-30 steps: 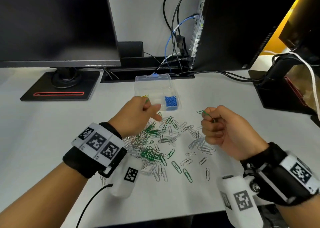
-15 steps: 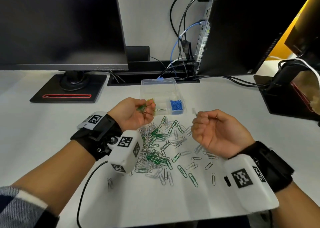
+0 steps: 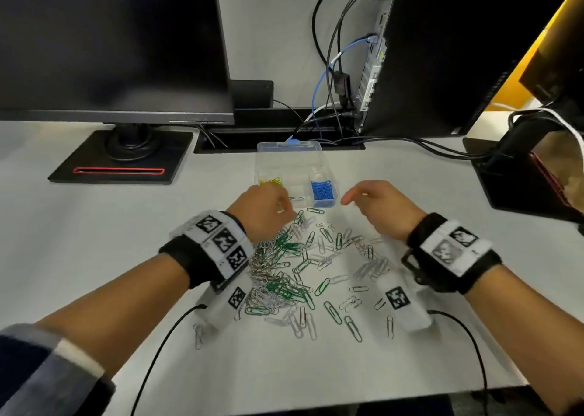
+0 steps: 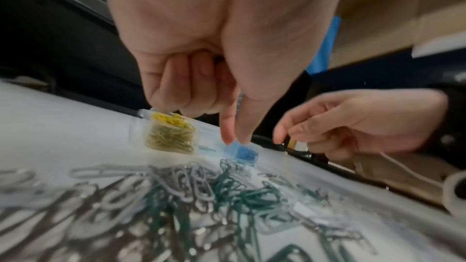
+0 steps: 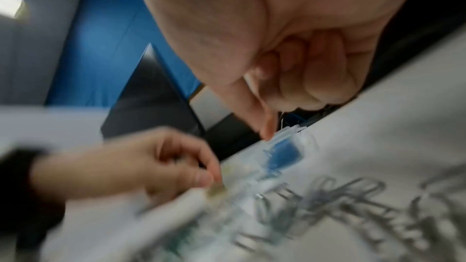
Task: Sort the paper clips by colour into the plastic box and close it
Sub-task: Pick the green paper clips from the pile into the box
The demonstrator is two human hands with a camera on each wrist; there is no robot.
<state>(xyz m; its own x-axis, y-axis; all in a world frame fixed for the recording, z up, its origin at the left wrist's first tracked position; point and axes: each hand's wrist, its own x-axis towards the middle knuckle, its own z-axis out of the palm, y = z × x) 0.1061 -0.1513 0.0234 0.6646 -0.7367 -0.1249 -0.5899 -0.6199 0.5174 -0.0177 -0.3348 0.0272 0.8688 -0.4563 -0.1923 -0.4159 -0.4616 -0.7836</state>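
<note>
Both forearms are bare; each wrist wears a black strap (image 3: 455, 276) with white square-coded tags and a white camera block; a grey-blue sleeve (image 3: 47, 368) covers the left upper arm.

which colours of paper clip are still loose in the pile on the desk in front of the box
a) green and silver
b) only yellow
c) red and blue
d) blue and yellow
a: the loose pile on the desk shows only green and silver clips, while the blue clips and yellow clips already lie in the plastic box.

Green and silver paper clips (image 3: 294, 276) on white desk (image 3: 94, 241); yellow clips (image 3: 271, 182), blue clips (image 3: 322, 190) boxed.
</note>
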